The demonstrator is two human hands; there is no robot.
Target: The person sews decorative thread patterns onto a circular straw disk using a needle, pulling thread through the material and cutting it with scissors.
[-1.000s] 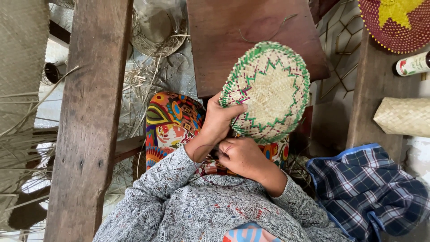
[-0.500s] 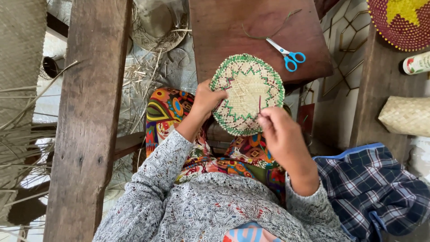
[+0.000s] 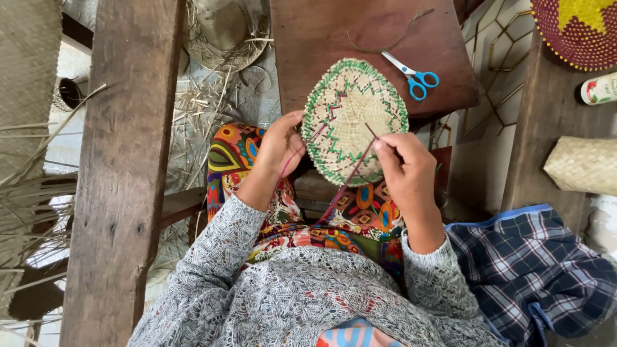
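A round woven straw mat (image 3: 350, 112) with a green rim and a green and purple zigzag sits over my lap. My left hand (image 3: 281, 142) grips its left edge. My right hand (image 3: 406, 168) is at its lower right, pinching a thin dark purple strand (image 3: 344, 187) that runs down from the mat toward my lap. Blue-handled scissors (image 3: 414, 76) lie just beyond the mat on a brown wooden board (image 3: 334, 32). My lap is covered in bright patterned cloth (image 3: 234, 154).
A thick wooden beam (image 3: 125, 160) stands on the left, with loose straw (image 3: 26, 205) beside it. On the right are a blue plaid cloth (image 3: 533, 270), a small woven box (image 3: 581, 164), a red and yellow basket (image 3: 578, 29) and a white bottle (image 3: 598, 88).
The mat has tilted flatter and lower. My right hand left the mat's underside, swung to the right and now pinches the purple strand. The scissors came into view.
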